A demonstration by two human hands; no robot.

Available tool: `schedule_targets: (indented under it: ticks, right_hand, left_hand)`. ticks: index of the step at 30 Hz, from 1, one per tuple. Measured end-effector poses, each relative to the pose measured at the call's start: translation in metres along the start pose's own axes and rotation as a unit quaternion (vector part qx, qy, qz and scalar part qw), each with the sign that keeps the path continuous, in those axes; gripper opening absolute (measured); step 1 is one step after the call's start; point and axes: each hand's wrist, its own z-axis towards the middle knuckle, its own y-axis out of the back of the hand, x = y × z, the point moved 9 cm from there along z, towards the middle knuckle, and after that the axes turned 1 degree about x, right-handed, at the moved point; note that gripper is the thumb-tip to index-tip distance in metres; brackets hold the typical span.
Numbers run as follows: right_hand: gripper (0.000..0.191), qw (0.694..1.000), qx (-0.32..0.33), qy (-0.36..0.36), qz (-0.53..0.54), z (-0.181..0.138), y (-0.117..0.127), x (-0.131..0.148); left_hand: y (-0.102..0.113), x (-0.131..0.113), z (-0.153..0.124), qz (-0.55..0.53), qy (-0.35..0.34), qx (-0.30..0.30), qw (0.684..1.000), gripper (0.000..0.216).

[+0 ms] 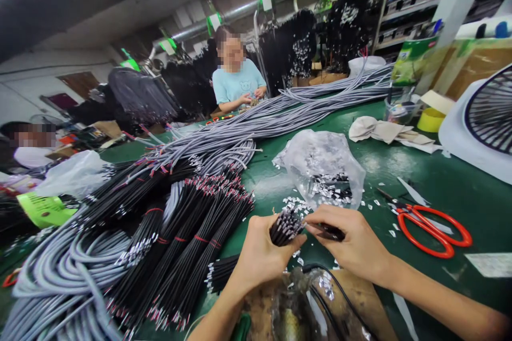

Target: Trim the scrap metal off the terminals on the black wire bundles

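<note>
In the head view, my left hand (pixel 262 253) is wrapped round a bundle of black wires (pixel 287 226) whose pale silvery ends face up. My right hand (pixel 352 242) is closed on a slim dark tool (pixel 333 231), its kind hard to make out, with the fingertips touching the right edge of the bundle. Behind my hands lies a clear plastic bag (pixel 326 154) with small silvery pieces in and around it. Under my forearms is a brown board (pixel 358 298) with a dark cable across it. More black wires (pixel 224 273) lie just left of my left wrist.
Tied black wire bundles (pixel 188 245) and coiled grey cables (pixel 60 277) cover the left side. Long grey cables (pixel 280 112) stretch across the back. On the right are red-handled scissors (pixel 436 229), a cloth (pixel 388 132) and a fan (pixel 480 117). A co-worker (pixel 238 80) sits opposite.
</note>
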Motion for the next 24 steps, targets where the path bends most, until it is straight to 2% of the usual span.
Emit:
schedule_targets:
  ticks: [6, 10, 14, 17, 24]
  right_hand:
    - [0.013, 1.0, -0.001, -0.015, -0.005, 0.003, 0.001, -0.002]
    - [0.014, 0.999, -0.003, -0.037, -0.024, 0.007, 0.004, -0.006]
    - [0.015, 0.999, 0.031, -0.039, -0.01, 0.009, -0.002, -0.01]
    - [0.017, 0.998, 0.04, -0.051, -0.006, 0.013, -0.007, -0.015]
    - [0.019, 0.993, 0.066, -0.101, 0.012, 0.035, -0.01, -0.012]
  left_hand:
    - [-0.002, -0.003, 0.002, -0.014, -0.004, 0.037, 0.999, 0.02]
    - [0.002, -0.004, 0.006, -0.015, -0.013, 0.02, 1.0, 0.016]
    - [0.004, -0.005, 0.008, -0.038, -0.029, 0.009, 0.999, 0.016]
    - [0.007, -0.002, 0.009, -0.013, -0.031, -0.01, 0.999, 0.014]
    - [0.018, -0.003, 0.011, 0.011, -0.047, -0.049, 0.998, 0.011]
